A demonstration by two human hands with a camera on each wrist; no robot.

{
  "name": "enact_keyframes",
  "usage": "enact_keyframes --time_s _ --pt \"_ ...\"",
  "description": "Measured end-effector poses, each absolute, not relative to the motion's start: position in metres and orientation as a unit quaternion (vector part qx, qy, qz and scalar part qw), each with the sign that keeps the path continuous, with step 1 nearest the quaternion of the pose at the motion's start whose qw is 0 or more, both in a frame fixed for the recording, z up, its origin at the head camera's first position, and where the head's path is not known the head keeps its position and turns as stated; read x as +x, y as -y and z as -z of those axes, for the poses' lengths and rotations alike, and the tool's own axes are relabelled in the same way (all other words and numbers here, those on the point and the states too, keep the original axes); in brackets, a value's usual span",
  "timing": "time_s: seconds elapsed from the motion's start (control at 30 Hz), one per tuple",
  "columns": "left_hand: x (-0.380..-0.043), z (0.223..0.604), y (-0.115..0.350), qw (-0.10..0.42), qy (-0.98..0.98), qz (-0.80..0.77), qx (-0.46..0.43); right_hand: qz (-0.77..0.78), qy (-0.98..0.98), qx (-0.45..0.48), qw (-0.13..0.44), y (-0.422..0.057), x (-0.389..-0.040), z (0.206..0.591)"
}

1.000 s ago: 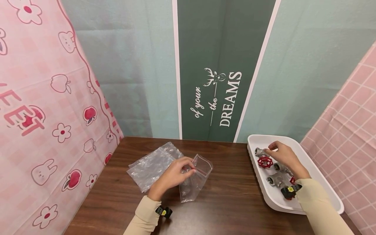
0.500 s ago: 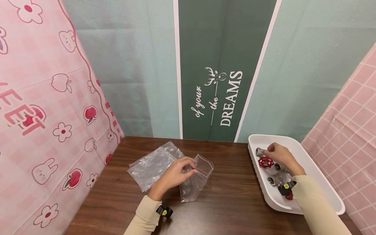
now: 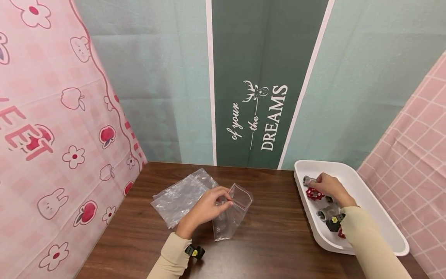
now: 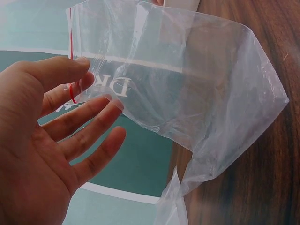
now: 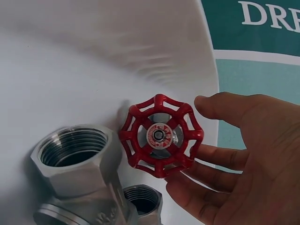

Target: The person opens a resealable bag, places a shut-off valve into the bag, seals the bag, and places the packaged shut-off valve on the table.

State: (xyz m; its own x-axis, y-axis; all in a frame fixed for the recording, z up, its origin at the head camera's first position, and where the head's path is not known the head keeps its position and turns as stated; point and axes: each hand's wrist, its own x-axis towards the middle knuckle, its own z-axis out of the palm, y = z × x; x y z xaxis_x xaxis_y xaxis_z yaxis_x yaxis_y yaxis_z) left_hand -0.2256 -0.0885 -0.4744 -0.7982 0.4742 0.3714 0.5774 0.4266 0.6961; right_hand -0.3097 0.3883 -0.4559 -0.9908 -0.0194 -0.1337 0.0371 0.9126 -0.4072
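Observation:
My left hand (image 3: 209,203) pinches a clear zip-lock bag (image 3: 228,224) near its red seal line, between thumb and index finger. Its other fingers spread loosely below the bag (image 4: 220,93) in the left wrist view. Over the white tray (image 3: 383,221), my right hand (image 3: 332,188) is at a metal valve (image 3: 306,180) with a red handwheel (image 5: 159,136). In the right wrist view, the thumb lies beside the wheel's rim and the fingers reach behind it. The wheel hides part of those fingertips; I cannot tell whether they grip the valve.
More metal valves (image 3: 322,214) with threaded openings lie in the tray, partly under my right wrist. Flat clear bags (image 3: 181,197) lie stacked on the brown wooden table (image 3: 265,248), left of the held bag. Printed cloths (image 3: 167,97) hang behind and at both sides.
My right hand has shifted slightly left and toward me, so it now covers part of the red handwheel. The valve and the left hand with its bag are nearly unmoved.

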Motion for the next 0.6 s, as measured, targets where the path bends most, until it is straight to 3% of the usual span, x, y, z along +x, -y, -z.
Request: enact_keyframes --time_s 0.6 --pt "-0.2257 0.4748 0.0923 0.067 0.846 0.427 -0.312 0.185 -0.975 0.03 0.12 -0.3797 -0.3101 0.4552"
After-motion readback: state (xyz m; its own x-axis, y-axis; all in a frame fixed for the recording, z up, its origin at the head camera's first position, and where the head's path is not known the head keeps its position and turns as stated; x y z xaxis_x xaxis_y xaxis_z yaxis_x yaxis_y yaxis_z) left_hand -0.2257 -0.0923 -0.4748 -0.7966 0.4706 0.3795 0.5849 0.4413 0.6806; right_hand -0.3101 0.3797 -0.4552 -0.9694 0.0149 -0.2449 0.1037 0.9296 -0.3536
